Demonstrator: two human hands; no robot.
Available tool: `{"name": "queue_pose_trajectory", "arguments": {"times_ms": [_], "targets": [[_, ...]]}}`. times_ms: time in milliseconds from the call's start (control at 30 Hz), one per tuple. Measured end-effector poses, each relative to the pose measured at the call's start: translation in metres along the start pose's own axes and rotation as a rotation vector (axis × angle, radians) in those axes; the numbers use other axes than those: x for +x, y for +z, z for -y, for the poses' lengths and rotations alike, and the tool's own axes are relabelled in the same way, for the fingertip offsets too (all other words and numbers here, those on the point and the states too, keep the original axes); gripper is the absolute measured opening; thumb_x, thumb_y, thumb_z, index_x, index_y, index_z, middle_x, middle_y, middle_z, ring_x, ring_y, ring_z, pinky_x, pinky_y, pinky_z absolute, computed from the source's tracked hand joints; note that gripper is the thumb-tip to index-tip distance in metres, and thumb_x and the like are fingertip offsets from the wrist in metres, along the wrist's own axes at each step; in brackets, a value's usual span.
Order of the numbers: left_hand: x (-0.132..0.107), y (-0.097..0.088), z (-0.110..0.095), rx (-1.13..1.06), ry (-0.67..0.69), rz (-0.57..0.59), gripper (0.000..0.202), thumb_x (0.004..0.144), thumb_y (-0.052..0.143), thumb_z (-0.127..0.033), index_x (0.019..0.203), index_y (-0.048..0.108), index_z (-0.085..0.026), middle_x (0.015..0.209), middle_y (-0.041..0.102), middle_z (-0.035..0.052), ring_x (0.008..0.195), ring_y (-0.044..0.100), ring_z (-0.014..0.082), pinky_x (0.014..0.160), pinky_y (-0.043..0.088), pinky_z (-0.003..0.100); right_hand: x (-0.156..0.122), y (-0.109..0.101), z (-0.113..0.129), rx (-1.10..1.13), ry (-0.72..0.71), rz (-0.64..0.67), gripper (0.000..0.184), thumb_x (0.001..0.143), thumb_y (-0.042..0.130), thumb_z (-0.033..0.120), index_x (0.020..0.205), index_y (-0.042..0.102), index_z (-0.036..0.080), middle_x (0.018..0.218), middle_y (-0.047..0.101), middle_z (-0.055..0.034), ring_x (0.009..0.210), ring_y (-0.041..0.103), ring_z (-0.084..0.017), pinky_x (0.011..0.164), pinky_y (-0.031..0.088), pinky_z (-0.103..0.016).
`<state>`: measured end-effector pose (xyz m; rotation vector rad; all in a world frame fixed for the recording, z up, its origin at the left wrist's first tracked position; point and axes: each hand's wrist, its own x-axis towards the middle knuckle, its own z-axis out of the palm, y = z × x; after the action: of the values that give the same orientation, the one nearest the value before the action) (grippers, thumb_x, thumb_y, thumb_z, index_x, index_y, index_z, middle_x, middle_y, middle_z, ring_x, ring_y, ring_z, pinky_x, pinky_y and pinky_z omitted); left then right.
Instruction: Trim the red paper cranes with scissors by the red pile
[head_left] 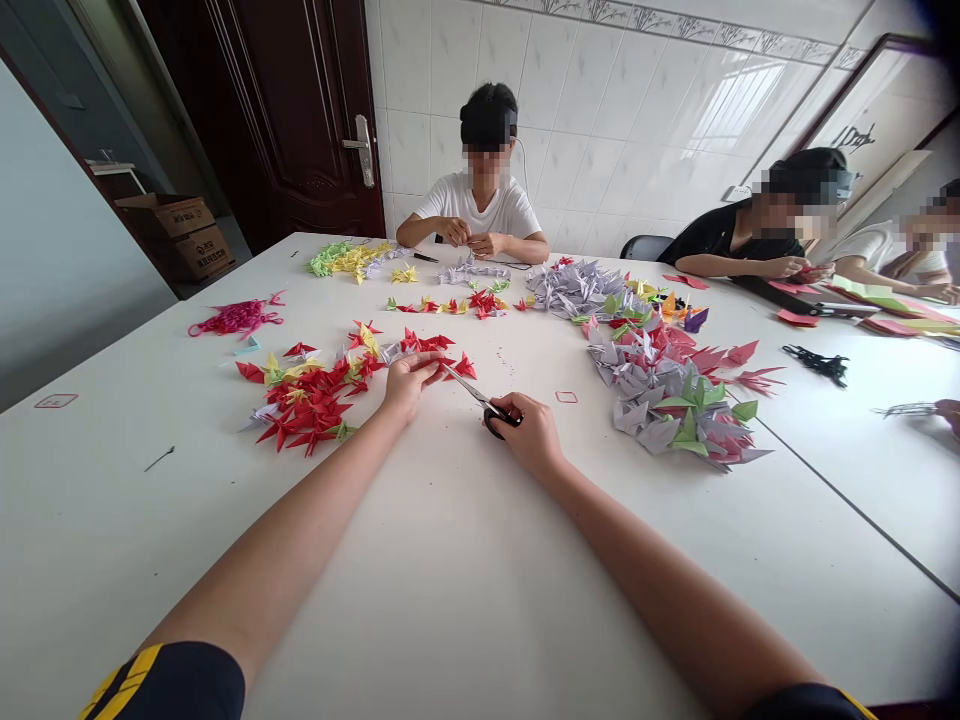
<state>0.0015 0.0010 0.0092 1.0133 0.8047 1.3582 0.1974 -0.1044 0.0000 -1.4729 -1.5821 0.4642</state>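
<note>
Red paper cranes [307,405] heaped with yellow ones on a white surface [465,570], beside the left hand [406,388].
One red crane [463,368] lies just past the left fingertips, near the tips of the scissors [477,394]; those fingers bunch together, but what they pinch is too small to tell. The right hand [531,430] curls its fingers around the black handles.

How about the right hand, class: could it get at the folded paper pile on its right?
Probably yes: nothing stands between the right hand and the folded paper pile, though that hand holds scissors.
</note>
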Motion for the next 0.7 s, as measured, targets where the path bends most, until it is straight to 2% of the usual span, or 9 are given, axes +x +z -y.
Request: {"name": "queue_pose_trajectory", "arguments": {"times_ms": [700], "targets": [[-0.0011,0.002,-0.0017,0.012,0.003,-0.001,0.017,0.065,0.075,-0.014,0.083,0.074,-0.014,0.088,0.071,0.0065,0.079,0.066,0.0142,0.093,0.052,0.04,0.0011,0.0005,-0.001,0.0,0.01,-0.003,0.022,0.069,0.06,0.027,0.087,0.071,0.022,0.078,0.066,-0.0023,0.07,0.054,-0.017,0.063,0.04,-0.028]]}}
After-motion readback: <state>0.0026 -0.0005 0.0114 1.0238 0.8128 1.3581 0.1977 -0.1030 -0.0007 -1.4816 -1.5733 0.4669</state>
